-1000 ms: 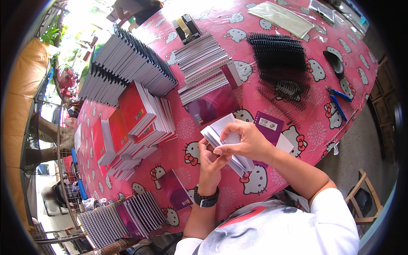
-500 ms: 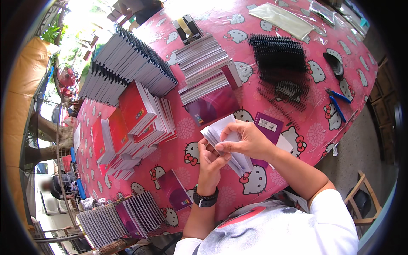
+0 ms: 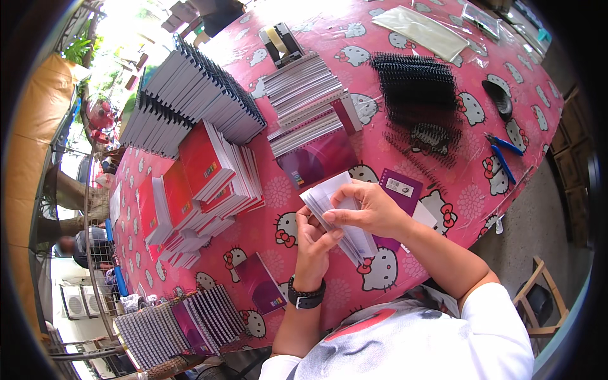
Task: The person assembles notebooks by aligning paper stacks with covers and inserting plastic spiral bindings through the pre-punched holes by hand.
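A sheaf of white lined pages [image 3: 356, 246] is held between both my hands over the table's near part, its sheets slightly fanned. My left hand [image 3: 313, 244], with a dark strap on its wrist, is closed round the left edge of the pages. Across the upper part of the sheaf, my right hand [image 3: 370, 208] has its thumb and fingers pinched on the sheets. Just beyond the right hand lies a purple cover [image 3: 400, 189] with punched holes and a pale label. A purple notebook cover [image 3: 261, 283] rests left of my left wrist.
Red-covered notebooks [image 3: 206, 168] and taller spiral-bound stacks [image 3: 196, 88] stand left. Loose page blocks [image 3: 301, 85] sit mid-table. Black wire spirals [image 3: 415, 88], blue-handled pliers [image 3: 503, 161] and a black curved object [image 3: 498, 99] are at right. Spiral-bound books [image 3: 152, 329] stand near left; a tape dispenser [image 3: 280, 44] is far back.
My hands and the pages hold almost the same pose. In the far left background, a person has shifted position.
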Demonstrator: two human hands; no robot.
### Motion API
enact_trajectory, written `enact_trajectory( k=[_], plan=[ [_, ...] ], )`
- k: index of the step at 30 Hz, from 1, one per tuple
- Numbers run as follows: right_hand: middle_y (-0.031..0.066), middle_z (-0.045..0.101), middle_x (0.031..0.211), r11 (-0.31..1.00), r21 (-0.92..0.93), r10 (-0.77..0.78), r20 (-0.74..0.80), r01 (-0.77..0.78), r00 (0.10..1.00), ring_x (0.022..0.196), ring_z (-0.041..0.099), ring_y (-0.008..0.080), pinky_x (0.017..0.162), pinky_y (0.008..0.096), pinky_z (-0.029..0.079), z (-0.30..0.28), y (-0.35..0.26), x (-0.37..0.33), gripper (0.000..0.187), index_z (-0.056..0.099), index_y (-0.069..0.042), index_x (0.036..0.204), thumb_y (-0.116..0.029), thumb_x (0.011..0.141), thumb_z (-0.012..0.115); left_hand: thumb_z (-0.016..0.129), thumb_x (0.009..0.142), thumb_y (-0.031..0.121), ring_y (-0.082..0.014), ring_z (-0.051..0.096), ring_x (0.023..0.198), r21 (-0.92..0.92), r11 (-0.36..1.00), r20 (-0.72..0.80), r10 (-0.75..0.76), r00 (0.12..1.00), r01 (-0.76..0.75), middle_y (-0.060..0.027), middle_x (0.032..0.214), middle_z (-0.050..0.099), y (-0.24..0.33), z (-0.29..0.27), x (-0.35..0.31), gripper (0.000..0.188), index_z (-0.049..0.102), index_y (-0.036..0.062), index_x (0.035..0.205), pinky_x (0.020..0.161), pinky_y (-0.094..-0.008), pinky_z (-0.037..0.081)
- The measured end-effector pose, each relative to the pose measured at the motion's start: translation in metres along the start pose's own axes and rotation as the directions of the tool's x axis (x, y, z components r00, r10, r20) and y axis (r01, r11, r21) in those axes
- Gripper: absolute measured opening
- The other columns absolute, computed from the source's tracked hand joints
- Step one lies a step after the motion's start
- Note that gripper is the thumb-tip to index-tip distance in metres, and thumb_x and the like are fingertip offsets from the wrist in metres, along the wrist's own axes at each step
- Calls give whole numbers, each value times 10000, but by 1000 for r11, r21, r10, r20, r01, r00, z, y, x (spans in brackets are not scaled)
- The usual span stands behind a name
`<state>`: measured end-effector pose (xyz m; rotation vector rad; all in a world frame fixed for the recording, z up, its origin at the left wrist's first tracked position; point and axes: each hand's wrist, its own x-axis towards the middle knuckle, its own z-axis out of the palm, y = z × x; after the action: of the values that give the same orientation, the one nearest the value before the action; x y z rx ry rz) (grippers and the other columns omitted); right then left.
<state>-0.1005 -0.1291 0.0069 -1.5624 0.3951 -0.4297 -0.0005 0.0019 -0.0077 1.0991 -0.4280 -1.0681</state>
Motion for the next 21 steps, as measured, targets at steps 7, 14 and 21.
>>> enact_trajectory(
  k=[7,14,21],
  plan=[
    [50,541,856,1000,30,9,-7,-9,1000,792,520,101,688,254,427,-2,0,-1,237,613,5,877,-210,802,677,675,700,99,-185,458,1106,-33,999,13,-9,1000,9,-118,1167,434,2,-1,-1,690,259,24,1245,938,-330,399],
    [79,574,910,990,130,52,13,-53,999,802,552,100,700,239,450,0,1,-3,295,572,13,1087,-87,810,572,699,692,105,-183,458,1101,12,1000,-21,10,1000,-10,-120,1155,440,1,1,0,717,255,20,1249,930,-323,404],
    [65,582,888,984,129,-114,-90,125,989,774,555,100,674,241,446,9,3,-4,262,600,-10,1037,-7,804,481,708,698,98,-182,479,1073,83,996,-41,31,999,-27,-116,1135,447,2,4,-1,672,275,27,1207,916,-314,413]
  ],
)
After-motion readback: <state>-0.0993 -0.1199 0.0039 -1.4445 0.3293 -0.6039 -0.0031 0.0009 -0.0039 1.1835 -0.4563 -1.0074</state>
